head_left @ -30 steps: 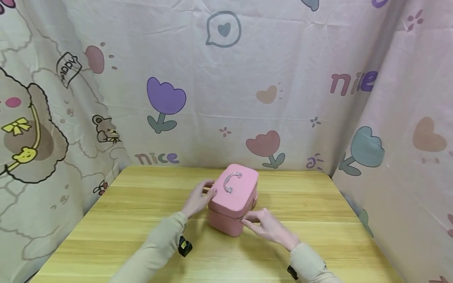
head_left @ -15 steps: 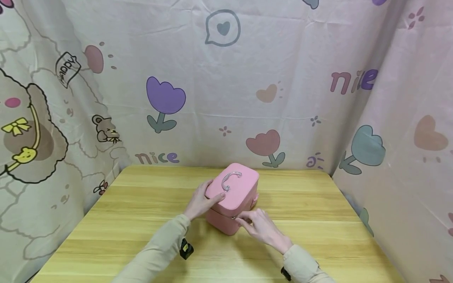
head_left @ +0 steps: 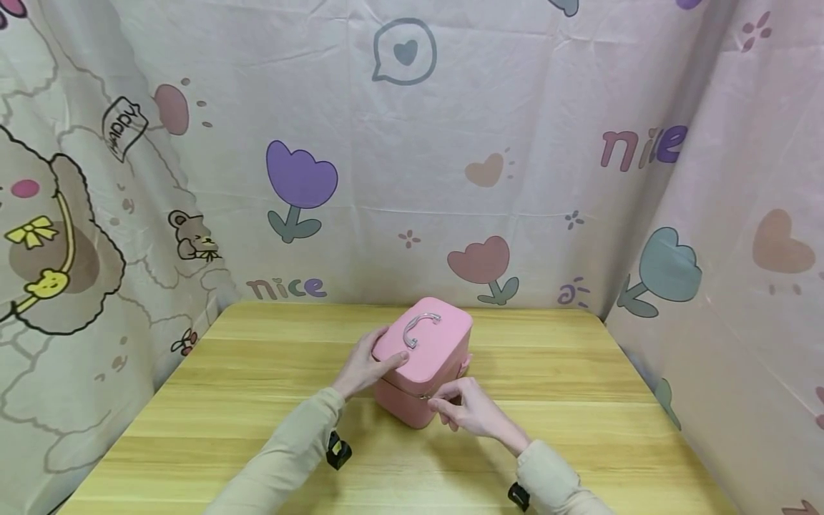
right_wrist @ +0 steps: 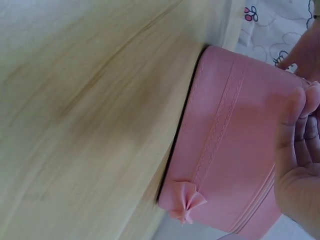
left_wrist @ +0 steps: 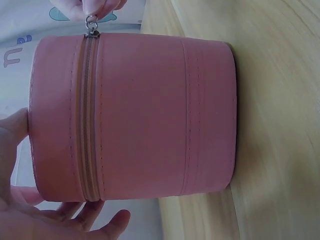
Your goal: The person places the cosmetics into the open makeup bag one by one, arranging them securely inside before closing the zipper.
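A pink zip-up cosmetic case [head_left: 412, 400] stands on the table, its lid down and a silver carrying handle [head_left: 412, 330] on top. My left hand [head_left: 363, 366] grips the lid's left side, thumb on the top edge and fingers down the side. At the front corner my right hand [head_left: 473, 408] pinches the metal zipper pull [left_wrist: 91, 22], which shows between fingertips and case in the left wrist view. From there the closed-looking zipper [left_wrist: 89, 120] runs round the case below the lid. A pink bow [right_wrist: 187, 201] sits on the case's side in the right wrist view.
The wood-grain table [head_left: 270, 343] extends around the case on every side. A patterned curtain [head_left: 386, 157] hangs behind and along both sides. A black wrist-camera mount [head_left: 337, 450] shows under the left sleeve, another [head_left: 518, 496] by the right.
The case has turned slightly and its front has shifted left. My left thumb has come further onto the lid; my right hand has moved left with the zipper pull. The last half second shows little motion.
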{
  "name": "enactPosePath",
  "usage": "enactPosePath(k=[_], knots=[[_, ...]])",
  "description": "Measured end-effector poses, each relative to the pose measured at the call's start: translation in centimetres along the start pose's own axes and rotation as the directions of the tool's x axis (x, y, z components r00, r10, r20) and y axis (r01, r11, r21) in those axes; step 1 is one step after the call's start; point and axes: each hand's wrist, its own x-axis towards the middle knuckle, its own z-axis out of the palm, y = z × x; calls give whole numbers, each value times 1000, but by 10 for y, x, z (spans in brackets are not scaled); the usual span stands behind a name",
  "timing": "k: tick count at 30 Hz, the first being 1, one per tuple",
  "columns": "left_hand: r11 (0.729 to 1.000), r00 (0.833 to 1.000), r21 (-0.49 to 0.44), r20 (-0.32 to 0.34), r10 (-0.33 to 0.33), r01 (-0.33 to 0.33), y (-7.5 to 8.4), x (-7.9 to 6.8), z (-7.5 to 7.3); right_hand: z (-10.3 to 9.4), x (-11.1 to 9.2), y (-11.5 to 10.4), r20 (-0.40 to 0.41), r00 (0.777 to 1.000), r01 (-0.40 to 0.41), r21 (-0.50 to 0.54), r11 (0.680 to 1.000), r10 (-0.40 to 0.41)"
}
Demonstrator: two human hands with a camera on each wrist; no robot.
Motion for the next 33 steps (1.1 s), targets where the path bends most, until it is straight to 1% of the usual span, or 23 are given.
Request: enactPosePath(k=[5,11,15,21,23,25,28,30,33], knots=[[1000,1000,-7,11,-3,3,0,0,-1,-3,1,2,23,1000,17,26,1000,-17],[999,998,-34,59,0,2,-1,1,-4,-7,2,4,10,1000,24,58,998,-25],[999,995,-43,97,1,3,-5,5,-7,-9,3,5,-17,1000,11,67,998,-10],[999,984,-23,174,31,-28,-8,12,-16,-17,5,13,-65,998,-3,61,998,7],[999,981,-21,192,36,-32,-7,14,-17,-21,6,16,-85,996,-20,53,998,25],[999,978,-2,200,51,-52,-8,17,-17,-24,7,18,-100,994,-37,42,998,41],[998,974,-6,216,63,-63,-8,21,-17,-27,8,22,-116,992,-46,28,999,49],[998,972,-15,228,57,-55,-9,22,-19,-29,8,24,-128,991,-45,32,998,49],[999,969,-24,247,30,-25,-11,23,-23,-30,9,25,-163,984,-64,34,997,69]])
